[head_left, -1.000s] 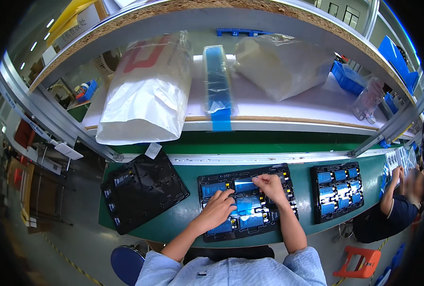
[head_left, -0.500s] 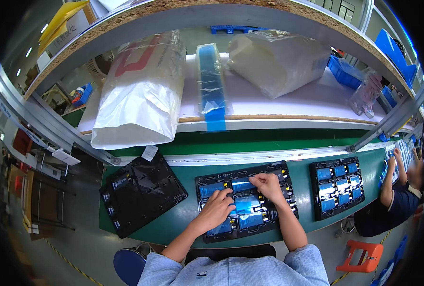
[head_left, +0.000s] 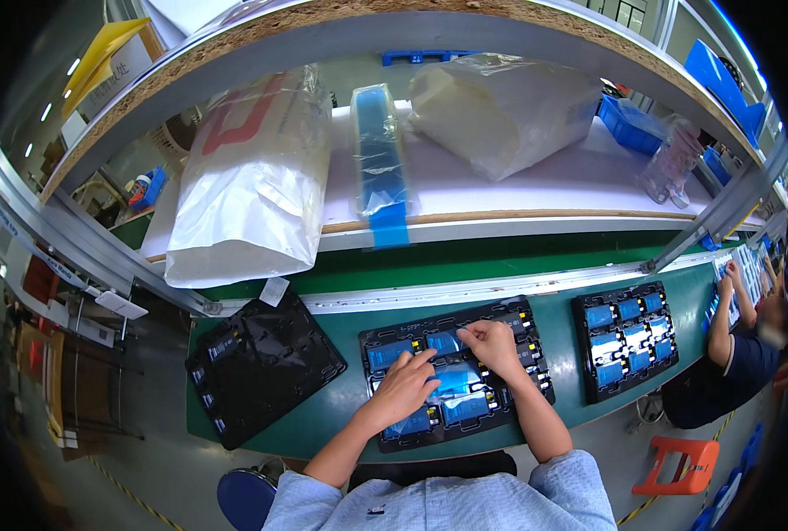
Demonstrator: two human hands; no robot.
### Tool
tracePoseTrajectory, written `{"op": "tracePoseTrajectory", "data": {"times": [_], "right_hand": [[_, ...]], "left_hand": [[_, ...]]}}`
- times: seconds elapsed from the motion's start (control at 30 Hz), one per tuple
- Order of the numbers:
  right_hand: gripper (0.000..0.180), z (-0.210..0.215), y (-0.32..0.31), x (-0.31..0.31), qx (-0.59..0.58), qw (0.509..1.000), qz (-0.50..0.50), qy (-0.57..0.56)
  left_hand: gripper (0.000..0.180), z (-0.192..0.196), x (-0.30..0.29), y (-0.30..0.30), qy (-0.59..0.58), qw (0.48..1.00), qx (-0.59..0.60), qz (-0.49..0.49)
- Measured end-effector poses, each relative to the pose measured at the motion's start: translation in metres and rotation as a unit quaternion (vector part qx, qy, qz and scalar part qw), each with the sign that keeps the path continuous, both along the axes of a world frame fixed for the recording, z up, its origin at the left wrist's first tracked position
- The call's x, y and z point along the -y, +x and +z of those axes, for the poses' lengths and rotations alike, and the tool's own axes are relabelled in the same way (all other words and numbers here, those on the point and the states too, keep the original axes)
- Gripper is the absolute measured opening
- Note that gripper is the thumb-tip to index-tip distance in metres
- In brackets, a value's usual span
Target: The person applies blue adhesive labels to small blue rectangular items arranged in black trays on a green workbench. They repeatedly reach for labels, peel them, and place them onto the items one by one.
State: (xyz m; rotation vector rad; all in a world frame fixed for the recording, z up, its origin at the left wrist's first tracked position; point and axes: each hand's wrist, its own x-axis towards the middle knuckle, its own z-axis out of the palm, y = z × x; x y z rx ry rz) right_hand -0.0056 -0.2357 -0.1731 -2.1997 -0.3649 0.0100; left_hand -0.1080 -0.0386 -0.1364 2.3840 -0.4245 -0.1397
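Observation:
In the middle of the bench lies a black tray [head_left: 405, 331] whose pockets hold several flat parts with shiny blue faces. My left hand [head_left: 400, 389] rests over its left half, fingers apart, the tips touching a blue-faced part [head_left: 453, 383] in the middle row. At the top row my right hand [head_left: 496, 347] pinches with thumb and forefinger by the right end of another blue-faced part [head_left: 444, 342]. Whatever is between those fingertips is too small to make out; clear film seems to glint around it.
A second filled black tray [head_left: 582, 354] lies to the right, and a mostly bare one [head_left: 274, 380] sits tilted at left. Above the bench, a shelf [head_left: 500, 196] carries plastic bags and a blue strip. A co-worker [head_left: 722, 380] sits at right near an orange stool [head_left: 697, 453].
The whole view has shifted slightly. Both hands stay at nearly the same spots on the tray, the right one still pinching near the top row.

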Motion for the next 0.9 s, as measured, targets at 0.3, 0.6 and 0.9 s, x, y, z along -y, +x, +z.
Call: {"op": "tracePoseTrajectory", "data": {"times": [0.3,0.6,0.9], "right_hand": [[0.016,0.008,-0.016,-0.009,0.101,0.991,0.003,-0.083],[0.023,0.034,-0.021,0.009,0.148,0.986,-0.075,-0.024],[0.024,0.025,-0.104,0.053,-0.285,0.914,0.111,0.266]], "left_hand": [[0.024,-0.001,-0.001,-0.001,-0.024,1.0,-0.002,0.008],[0.024,-0.01,-0.002,-0.005,-0.123,0.989,0.063,0.058],[0.021,0.017,0.013,-0.051,-0.209,0.965,-0.113,0.11]]}}
